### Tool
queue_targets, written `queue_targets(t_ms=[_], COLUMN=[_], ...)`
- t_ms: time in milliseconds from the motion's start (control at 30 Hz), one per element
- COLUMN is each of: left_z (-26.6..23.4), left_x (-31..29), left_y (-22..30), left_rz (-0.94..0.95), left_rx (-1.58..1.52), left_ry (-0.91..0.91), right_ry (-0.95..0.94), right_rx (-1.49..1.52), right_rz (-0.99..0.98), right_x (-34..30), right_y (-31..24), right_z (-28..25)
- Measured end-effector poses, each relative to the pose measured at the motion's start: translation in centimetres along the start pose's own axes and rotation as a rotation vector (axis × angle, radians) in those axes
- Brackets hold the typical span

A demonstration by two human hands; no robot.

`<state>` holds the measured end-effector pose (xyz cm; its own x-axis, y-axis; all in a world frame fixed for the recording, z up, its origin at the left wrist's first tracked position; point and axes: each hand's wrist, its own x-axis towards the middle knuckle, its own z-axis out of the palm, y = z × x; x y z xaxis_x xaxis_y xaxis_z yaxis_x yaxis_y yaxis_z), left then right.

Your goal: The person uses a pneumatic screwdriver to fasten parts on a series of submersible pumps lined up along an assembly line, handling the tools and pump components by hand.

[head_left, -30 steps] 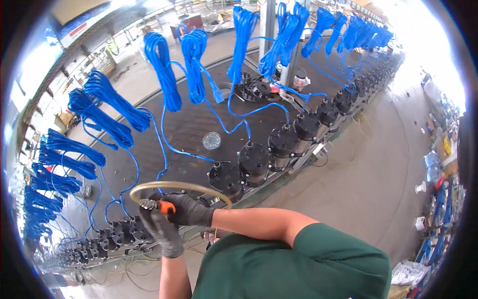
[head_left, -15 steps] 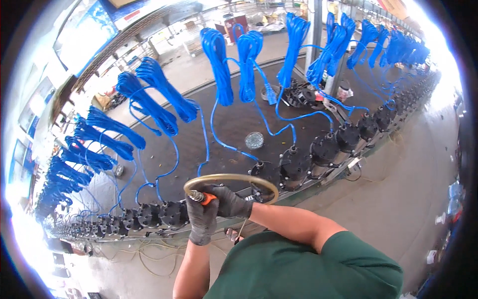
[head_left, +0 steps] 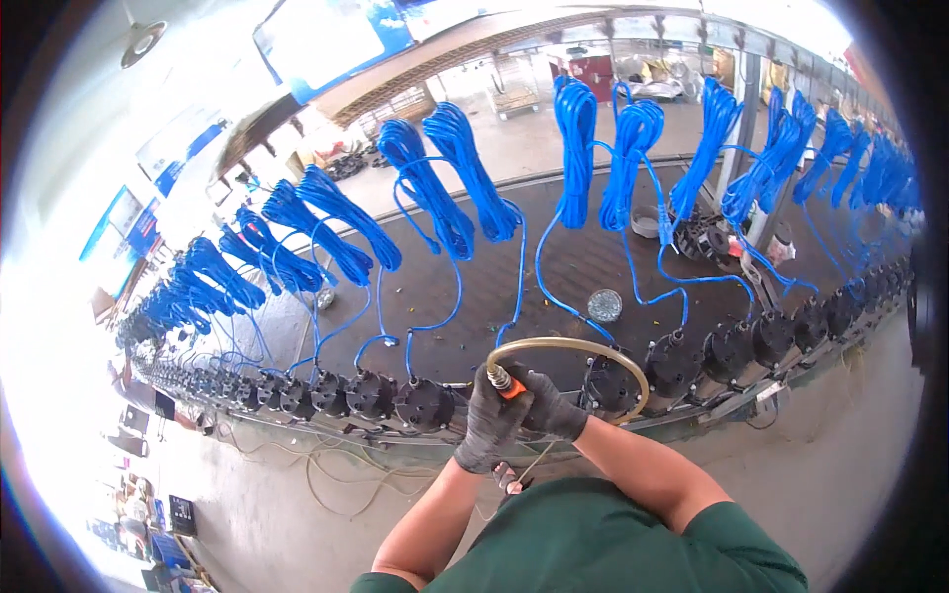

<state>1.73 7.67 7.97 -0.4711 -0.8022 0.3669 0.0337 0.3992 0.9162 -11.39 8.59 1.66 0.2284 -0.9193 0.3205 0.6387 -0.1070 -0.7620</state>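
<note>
Both of my hands wear dark grey gloves and are close together at the near edge of a long bench. My left hand (head_left: pixel 489 423) is wrapped round an orange air tool (head_left: pixel 513 389) with a metal coupling on top. From the coupling a yellowish air hose (head_left: pixel 583 346) loops over to the right. My right hand (head_left: pixel 554 407) is curled against the left one, just behind the tool; what its fingers grip is hidden. Left of my hands sits a round black motor housing (head_left: pixel 425 405), and to their right is another black housing (head_left: pixel 611 385), partly behind the hose.
Black housings line the bench edge both ways, each with a blue cable. Coiled blue cable bundles (head_left: pixel 576 153) hang in a row above the dark bench top (head_left: pixel 465 306). A small round dish (head_left: pixel 604 305) lies there. A metal post (head_left: pixel 751 128) rises at right. Hoses (head_left: pixel 346 484) trail across the floor.
My view has swung left, so the bench, cables and hands appear further right. My hands keep the same hold on the air tool, and the hose loop keeps its shape.
</note>
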Motion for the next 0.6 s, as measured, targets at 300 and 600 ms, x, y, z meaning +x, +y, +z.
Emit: queue_targets(t_ms=[300,600], left_z=[0.2,-1.5], left_x=[-0.3,-0.8], left_y=[1.3,1.4], left_rz=[-0.064,-0.077], left_rx=[-0.004,-0.069], left_ry=[0.060,-0.093], right_ry=[0.035,-0.054], right_rx=[-0.556,-0.548], right_rz=[-0.217,-0.174], right_x=[0.5,-0.3], right_y=[-1.4,-2.1], right_z=[0.7,0.4])
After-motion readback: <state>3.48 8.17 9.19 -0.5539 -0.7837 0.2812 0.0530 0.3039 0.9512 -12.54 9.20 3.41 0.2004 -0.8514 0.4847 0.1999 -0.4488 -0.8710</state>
